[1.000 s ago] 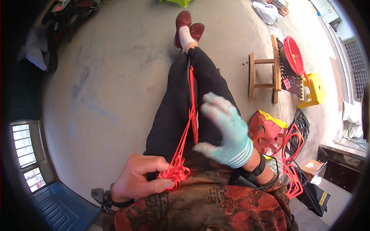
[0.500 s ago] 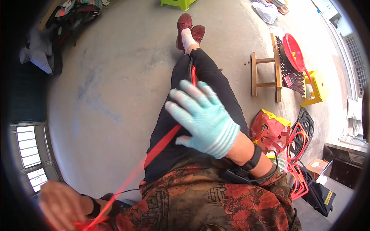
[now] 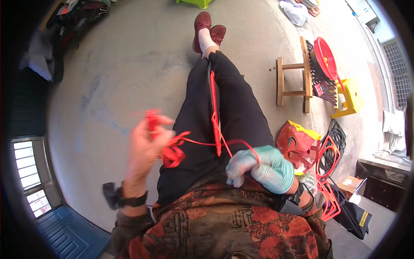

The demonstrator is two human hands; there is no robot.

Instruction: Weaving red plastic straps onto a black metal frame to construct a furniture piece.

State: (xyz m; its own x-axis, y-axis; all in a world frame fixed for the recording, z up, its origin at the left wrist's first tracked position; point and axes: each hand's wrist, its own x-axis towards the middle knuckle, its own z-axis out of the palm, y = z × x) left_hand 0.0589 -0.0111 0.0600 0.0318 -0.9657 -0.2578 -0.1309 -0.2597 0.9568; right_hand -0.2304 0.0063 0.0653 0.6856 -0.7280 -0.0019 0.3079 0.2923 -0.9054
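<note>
My bare left hand (image 3: 144, 144), blurred by motion, is closed around a loose bunch of red ribbon (image 3: 173, 156) above my left thigh. From that bunch a thin strand runs right to the work between my legs. A long, narrow dark piece wrapped in red ribbon (image 3: 214, 114) lies lengthwise between my thighs. My right hand (image 3: 263, 168), in a light turquoise knit glove, is curled above my right thigh near its lower end. Red ribbon passes across the glove, and a strand reaches its fingers. What lies inside the fist is hidden.
To my right lie a red and yellow bag (image 3: 297, 142), red-wrapped frames (image 3: 330, 155) and a black bag (image 3: 355, 220). Farther off stand a wooden rack (image 3: 295, 93), a red basket (image 3: 321, 56) with yellow items, and a yellow stool (image 3: 351, 98). A green stool (image 3: 196, 3) is ahead.
My left hand has come from the lower left up over my left thigh with the ribbon. My right hand has gone from spread flat to curled, and moved down and right.
</note>
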